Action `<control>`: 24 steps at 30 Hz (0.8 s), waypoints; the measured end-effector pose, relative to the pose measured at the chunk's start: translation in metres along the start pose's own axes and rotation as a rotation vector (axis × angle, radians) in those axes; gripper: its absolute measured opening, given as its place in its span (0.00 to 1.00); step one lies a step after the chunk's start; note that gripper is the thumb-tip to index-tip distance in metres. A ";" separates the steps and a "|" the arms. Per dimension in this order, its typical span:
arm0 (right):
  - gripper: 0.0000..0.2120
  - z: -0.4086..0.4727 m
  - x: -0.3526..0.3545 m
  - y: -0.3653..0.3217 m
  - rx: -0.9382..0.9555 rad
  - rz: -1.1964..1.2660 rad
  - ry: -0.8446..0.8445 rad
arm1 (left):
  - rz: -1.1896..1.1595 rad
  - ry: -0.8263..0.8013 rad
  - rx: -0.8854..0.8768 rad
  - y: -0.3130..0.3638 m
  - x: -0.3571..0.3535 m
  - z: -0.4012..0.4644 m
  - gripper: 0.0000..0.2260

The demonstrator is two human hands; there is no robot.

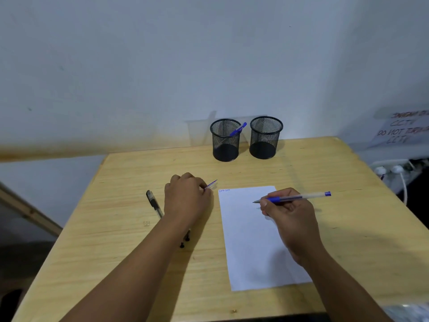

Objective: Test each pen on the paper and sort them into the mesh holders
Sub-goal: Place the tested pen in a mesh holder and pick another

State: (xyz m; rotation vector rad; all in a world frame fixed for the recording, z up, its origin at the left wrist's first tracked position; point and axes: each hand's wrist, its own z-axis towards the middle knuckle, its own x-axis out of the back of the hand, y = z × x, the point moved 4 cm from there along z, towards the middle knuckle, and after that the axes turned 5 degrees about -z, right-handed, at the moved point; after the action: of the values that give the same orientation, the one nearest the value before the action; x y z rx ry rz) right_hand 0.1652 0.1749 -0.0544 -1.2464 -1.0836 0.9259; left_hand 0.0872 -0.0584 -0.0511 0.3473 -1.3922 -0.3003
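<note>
My right hand (287, 212) grips a blue pen (299, 197) with its tip just above the upper part of a white paper sheet (250, 240). A few small blue words sit at the sheet's top left corner. My left hand (188, 196) rests on the table left of the sheet, pinching a clear pen cap (211, 184) with a blue clip. A black pen (153, 202) lies left of that hand, and more black pen ends (185, 241) poke out from under my left forearm. Two black mesh holders stand at the back: the left holder (225, 140) contains one blue pen (238, 129); the right holder (265, 137) looks empty.
The wooden table (348, 217) stands against a pale wall. A power strip with white plugs (392, 169) and a handwritten paper sign (404, 129) sit off the table's right edge. The table's left edge drops to a darker floor area.
</note>
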 end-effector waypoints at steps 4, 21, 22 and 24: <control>0.07 0.001 -0.001 -0.006 -0.022 0.011 -0.049 | -0.300 -0.011 -0.042 0.007 0.011 -0.018 0.04; 0.08 -0.013 -0.016 -0.037 0.076 -0.005 -0.163 | -0.728 -0.045 -0.014 0.020 0.035 -0.078 0.06; 0.08 -0.013 -0.016 -0.036 0.071 -0.005 -0.168 | -0.731 -0.047 -0.014 0.020 0.034 -0.079 0.06; 0.08 -0.015 -0.018 -0.034 0.064 0.006 -0.184 | -0.736 -0.061 -0.024 0.022 0.033 -0.080 0.06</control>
State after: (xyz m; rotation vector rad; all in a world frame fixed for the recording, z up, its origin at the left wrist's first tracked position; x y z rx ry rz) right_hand 0.1736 0.1498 -0.0227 -1.1290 -1.1846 1.0885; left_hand 0.1718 -0.0468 -0.0242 0.8335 -1.2751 -0.9347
